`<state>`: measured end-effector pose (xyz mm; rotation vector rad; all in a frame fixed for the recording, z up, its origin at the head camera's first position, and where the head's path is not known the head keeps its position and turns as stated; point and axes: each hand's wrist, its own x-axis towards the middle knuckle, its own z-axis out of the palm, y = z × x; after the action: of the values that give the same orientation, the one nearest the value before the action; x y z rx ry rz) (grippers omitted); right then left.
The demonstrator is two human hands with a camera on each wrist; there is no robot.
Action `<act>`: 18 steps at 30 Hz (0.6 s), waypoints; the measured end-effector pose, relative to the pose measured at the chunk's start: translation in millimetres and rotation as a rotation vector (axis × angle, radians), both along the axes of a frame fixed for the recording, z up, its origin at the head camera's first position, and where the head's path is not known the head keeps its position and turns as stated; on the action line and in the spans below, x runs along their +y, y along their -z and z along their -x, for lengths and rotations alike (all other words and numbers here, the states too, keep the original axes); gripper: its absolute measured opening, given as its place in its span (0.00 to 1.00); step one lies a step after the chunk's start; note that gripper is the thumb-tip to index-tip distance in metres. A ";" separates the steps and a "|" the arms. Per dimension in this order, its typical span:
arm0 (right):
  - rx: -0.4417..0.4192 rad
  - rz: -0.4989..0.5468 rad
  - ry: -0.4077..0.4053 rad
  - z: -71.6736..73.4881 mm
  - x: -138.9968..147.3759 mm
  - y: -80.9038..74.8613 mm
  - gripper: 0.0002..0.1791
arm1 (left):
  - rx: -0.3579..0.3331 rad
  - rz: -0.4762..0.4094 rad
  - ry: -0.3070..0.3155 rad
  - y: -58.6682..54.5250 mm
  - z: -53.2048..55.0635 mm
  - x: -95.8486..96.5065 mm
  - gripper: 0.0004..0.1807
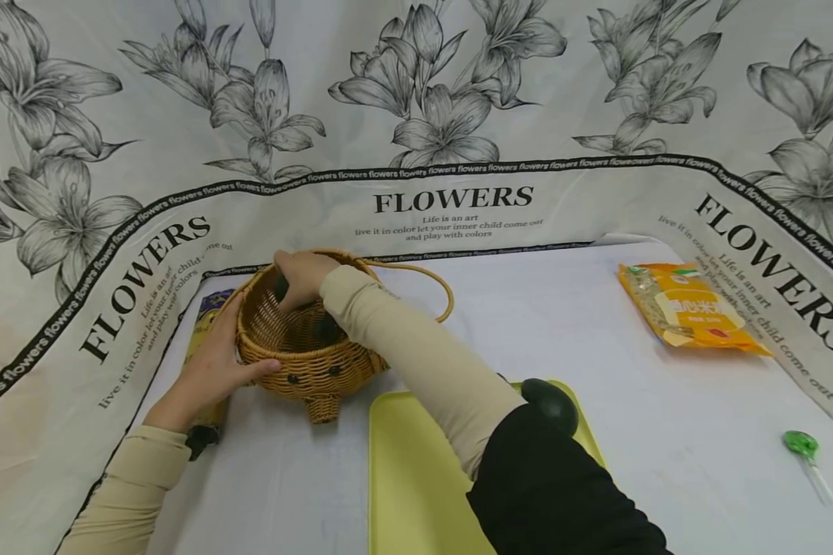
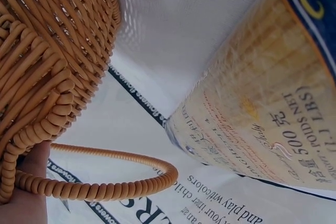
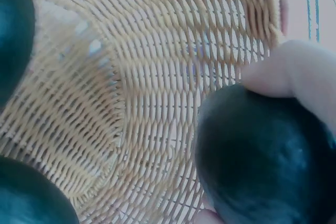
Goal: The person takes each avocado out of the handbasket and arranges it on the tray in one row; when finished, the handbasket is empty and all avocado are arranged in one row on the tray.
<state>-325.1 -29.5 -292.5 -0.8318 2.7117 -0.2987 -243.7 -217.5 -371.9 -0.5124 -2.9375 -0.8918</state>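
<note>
A wicker basket (image 1: 319,362) with a handle loop tilts toward me on the left of the table. My left hand (image 1: 215,366) grips its left side, thumb over the rim. Inside the basket, my right hand (image 1: 301,277) holds a dark green avocado (image 3: 262,153) between thumb and fingers. Another avocado (image 3: 13,35) and a third avocado (image 3: 31,198) lie in the basket beneath it. One more avocado (image 1: 551,405) sits on the yellow tray (image 1: 416,470), partly covered by my right sleeve.
A bag of spaghetti (image 2: 252,108) lies left of the basket, partly behind my left hand. At the right are an orange snack bag (image 1: 694,308) and a green lollipop (image 1: 801,445). A flower-printed cloth (image 1: 451,223) borders the table's back and sides.
</note>
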 end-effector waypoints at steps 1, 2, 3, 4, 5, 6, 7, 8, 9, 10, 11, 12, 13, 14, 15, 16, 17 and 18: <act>0.010 -0.006 -0.003 0.1 0.6 -1.4 0.35 | -0.001 -0.003 0.000 0.1 -0.2 0.1 0.65; 0.024 -0.017 -0.004 0.2 1.2 -2.9 0.33 | -0.006 -0.007 0.000 0.0 -0.6 0.2 0.65; 0.040 -0.027 -0.005 0.2 1.9 -3.9 0.32 | -0.007 -0.012 0.001 0.1 -0.9 0.3 0.65; 0.053 -0.035 -0.003 0.2 2.3 -4.9 0.32 | -0.007 -0.015 0.001 0.1 -1.1 0.5 0.65; 0.062 -0.035 0.001 0.0 3.1 -6.1 0.32 | -0.007 -0.020 0.001 0.1 -1.2 0.5 0.65; 0.068 -0.026 0.001 0.0 4.2 -7.2 0.31 | -0.007 -0.023 0.001 -0.1 -1.4 0.7 0.65; 0.073 -0.011 0.003 -0.4 5.9 -8.5 0.30 | -0.008 -0.025 0.001 -0.2 -1.6 0.7 0.65; 0.077 0.003 0.006 -1.1 7.8 -10.1 0.30 | -0.009 -0.027 0.002 -0.3 -1.7 0.7 0.65; 0.081 0.020 0.009 -1.7 10.0 -11.6 0.31 | -0.010 -0.026 0.002 -0.5 -1.8 0.7 0.65; 0.084 0.040 0.013 -2.4 12.4 -13.2 0.31 | -0.013 -0.025 0.002 -0.8 -2.0 0.6 0.65; 0.085 0.060 0.022 -3.2 14.9 -15.0 0.32 | -0.019 -0.025 0.002 -1.3 -2.3 0.6 0.65; 0.090 0.083 0.028 -3.9 17.6 -17.0 0.32 | -0.021 -0.022 0.001 -1.6 -2.5 0.6 0.65; 0.096 0.099 0.038 -4.7 20.1 -19.1 0.34 | -0.019 -0.020 0.002 -1.8 -2.5 0.7 0.65; 0.103 0.114 0.048 -6.0 22.8 -21.7 0.35 | -0.018 -0.019 0.002 -2.1 -2.6 0.8 0.65; 0.111 0.130 0.059 -7.0 25.5 -24.2 0.35 | -0.016 -0.020 0.003 -2.4 -2.7 1.0 0.65; 0.118 0.147 0.072 -8.3 28.2 -26.9 0.36 | -0.011 -0.023 0.006 -2.7 -2.6 1.2 0.65; 0.123 0.166 0.085 -9.6 30.8 -29.9 0.37 | -0.004 -0.023 0.009 -2.7 -2.6 1.5 0.65; 0.125 0.187 0.098 -11.0 33.3 -32.5 0.37 | 0.002 -0.024 0.012 -2.8 -2.5 1.9 0.65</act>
<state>-314.2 3.8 -259.9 -0.7908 2.8801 -0.5459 -241.3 -215.6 -369.1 -0.5304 -2.9210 -0.9263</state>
